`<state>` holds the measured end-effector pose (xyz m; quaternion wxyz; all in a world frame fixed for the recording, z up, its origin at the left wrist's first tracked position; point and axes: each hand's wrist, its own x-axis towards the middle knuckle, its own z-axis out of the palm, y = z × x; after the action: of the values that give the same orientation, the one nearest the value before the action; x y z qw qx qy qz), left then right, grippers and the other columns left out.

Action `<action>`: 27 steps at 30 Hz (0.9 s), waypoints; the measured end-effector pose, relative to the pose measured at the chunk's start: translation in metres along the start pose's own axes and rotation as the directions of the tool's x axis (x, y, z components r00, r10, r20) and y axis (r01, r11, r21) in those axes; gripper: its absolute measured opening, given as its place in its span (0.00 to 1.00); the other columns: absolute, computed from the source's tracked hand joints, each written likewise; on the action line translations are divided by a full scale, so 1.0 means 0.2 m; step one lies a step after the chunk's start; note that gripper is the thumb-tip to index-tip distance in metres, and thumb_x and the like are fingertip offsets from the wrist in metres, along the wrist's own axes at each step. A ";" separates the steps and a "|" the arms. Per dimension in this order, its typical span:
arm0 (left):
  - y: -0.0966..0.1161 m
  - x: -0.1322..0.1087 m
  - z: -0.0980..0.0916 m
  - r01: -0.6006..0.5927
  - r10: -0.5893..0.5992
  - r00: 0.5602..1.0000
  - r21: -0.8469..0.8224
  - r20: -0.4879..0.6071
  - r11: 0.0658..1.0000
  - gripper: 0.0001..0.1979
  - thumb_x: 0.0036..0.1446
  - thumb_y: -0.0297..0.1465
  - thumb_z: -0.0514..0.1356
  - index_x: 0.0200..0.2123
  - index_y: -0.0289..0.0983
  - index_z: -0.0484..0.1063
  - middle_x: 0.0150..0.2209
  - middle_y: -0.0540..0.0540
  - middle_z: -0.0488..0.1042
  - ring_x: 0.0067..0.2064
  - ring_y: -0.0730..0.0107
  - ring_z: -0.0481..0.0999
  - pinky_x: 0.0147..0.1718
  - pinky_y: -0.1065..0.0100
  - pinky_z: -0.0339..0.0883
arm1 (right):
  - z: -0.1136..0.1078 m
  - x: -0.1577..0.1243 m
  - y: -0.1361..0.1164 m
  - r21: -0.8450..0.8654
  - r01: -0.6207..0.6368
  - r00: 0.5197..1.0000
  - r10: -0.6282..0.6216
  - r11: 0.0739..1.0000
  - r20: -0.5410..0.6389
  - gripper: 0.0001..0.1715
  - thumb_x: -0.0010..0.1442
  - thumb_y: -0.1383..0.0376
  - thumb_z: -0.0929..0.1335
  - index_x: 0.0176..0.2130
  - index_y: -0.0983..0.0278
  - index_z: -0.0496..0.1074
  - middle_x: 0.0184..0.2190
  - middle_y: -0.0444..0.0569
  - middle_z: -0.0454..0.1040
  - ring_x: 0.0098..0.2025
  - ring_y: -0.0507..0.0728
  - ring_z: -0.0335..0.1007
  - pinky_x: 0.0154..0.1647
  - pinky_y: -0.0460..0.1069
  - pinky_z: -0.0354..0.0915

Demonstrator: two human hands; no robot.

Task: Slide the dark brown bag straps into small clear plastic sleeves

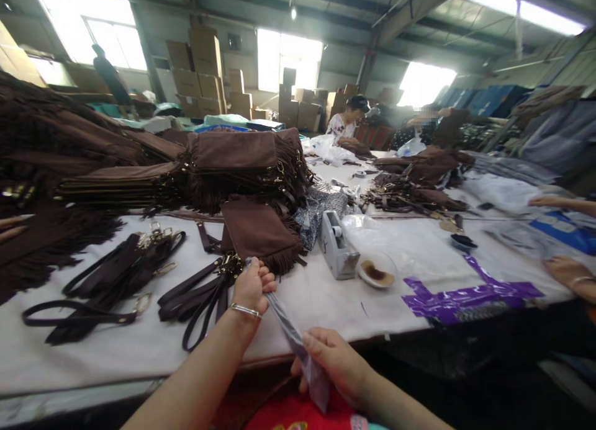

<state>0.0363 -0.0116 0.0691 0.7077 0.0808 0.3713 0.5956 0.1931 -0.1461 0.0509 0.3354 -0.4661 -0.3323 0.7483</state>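
Note:
My left hand (252,288), with a silver bracelet at the wrist, is closed in a fist on the upper end of a long grey strip, thin and shiny like folded plastic (285,318). Lower down, near the table's front edge, my right hand (333,358) pinches the wider end of the same strip. Just beyond my left fist lies a brown fringed suede bag (261,228). Dark brown straps with metal clips (198,293) lie beside that fist, and another bundle of straps (116,268) is farther left.
A stack of brown fringed bags (237,154) rises behind. A grey tape dispenser (338,247) and a small dish (376,272) stand right of centre. Purple plastic (470,296) hangs over the front edge. Another person's hand (565,272) is at the right; several people are nearby.

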 end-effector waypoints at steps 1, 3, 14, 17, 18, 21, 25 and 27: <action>0.00 0.01 0.00 -0.013 0.014 1.000 0.002 -0.005 1.000 0.13 0.63 0.34 0.52 0.25 0.38 0.58 0.17 0.61 0.47 0.13 0.84 0.47 0.11 0.80 0.40 | 0.01 0.00 0.01 -0.004 -0.018 0.999 0.018 1.000 -0.035 0.30 0.48 0.44 0.71 0.32 0.67 0.65 0.24 0.52 0.75 0.18 0.51 0.68 0.15 0.42 0.58; -0.01 0.02 -0.01 -0.036 0.036 0.999 0.006 -0.013 0.999 0.13 0.62 0.34 0.53 0.25 0.38 0.58 0.17 0.61 0.48 0.13 0.84 0.47 0.11 0.80 0.41 | 0.03 0.02 0.02 -0.022 -0.034 0.994 0.032 0.999 -0.102 0.27 0.46 0.47 0.72 0.30 0.66 0.63 0.21 0.50 0.74 0.16 0.51 0.67 0.14 0.42 0.57; 0.04 0.07 -0.07 0.016 -0.015 0.999 -0.021 0.050 1.000 0.13 0.61 0.35 0.54 0.25 0.38 0.57 0.18 0.61 0.46 0.14 0.84 0.47 0.11 0.80 0.41 | 0.11 0.04 0.01 -0.196 0.006 0.989 -0.035 0.981 -0.144 0.21 0.50 0.50 0.68 0.30 0.63 0.60 0.16 0.43 0.71 0.15 0.51 0.65 0.13 0.42 0.55; 0.04 0.05 -0.08 0.036 -0.033 0.997 -0.034 0.075 0.999 0.14 0.60 0.36 0.56 0.26 0.38 0.58 0.18 0.61 0.46 0.14 0.85 0.47 0.11 0.81 0.41 | 0.09 0.07 0.03 -0.204 0.006 0.995 -0.025 0.979 -0.092 0.26 0.49 0.45 0.69 0.28 0.63 0.59 0.15 0.41 0.68 0.15 0.51 0.64 0.15 0.43 0.57; 0.04 0.05 -0.09 0.036 -0.032 0.996 -0.038 0.078 0.999 0.14 0.60 0.36 0.57 0.26 0.38 0.58 0.18 0.61 0.46 0.14 0.85 0.47 0.11 0.81 0.41 | 0.09 0.08 0.02 -0.227 0.013 0.999 -0.024 0.974 -0.046 0.28 0.48 0.43 0.69 0.28 0.63 0.60 0.15 0.42 0.68 0.16 0.51 0.64 0.16 0.44 0.57; 0.03 0.03 -0.09 0.024 -0.020 0.997 -0.048 0.081 0.999 0.15 0.59 0.37 0.58 0.25 0.38 0.58 0.18 0.61 0.46 0.14 0.85 0.47 0.11 0.81 0.41 | 0.09 0.11 -0.04 -0.277 0.039 0.994 -0.008 0.960 0.110 0.35 0.47 0.36 0.65 0.30 0.65 0.63 0.21 0.48 0.73 0.18 0.51 0.67 0.18 0.44 0.58; 0.02 0.04 -0.09 -0.007 0.010 0.998 -0.051 0.064 0.999 0.15 0.59 0.38 0.58 0.26 0.37 0.59 0.17 0.61 0.48 0.14 0.85 0.48 0.11 0.81 0.41 | 0.16 0.18 -0.09 -0.271 -0.006 1.000 0.012 0.963 0.021 0.29 0.52 0.42 0.65 0.34 0.65 0.62 0.23 0.48 0.75 0.18 0.51 0.68 0.17 0.43 0.56; 0.02 0.05 -0.08 -0.029 0.031 0.998 -0.053 0.046 0.998 0.15 0.59 0.38 0.57 0.26 0.38 0.58 0.17 0.61 0.48 0.13 0.85 0.48 0.10 0.81 0.42 | 0.20 0.22 -0.08 -0.277 -0.034 0.997 0.015 0.960 -0.070 0.20 0.54 0.50 0.65 0.33 0.65 0.61 0.21 0.46 0.73 0.16 0.50 0.66 0.15 0.43 0.54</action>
<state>0.0242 -0.0069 0.0554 0.7090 0.0819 0.3377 0.6137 0.1448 -0.1096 0.0562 0.2683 -0.5375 -0.4169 0.6821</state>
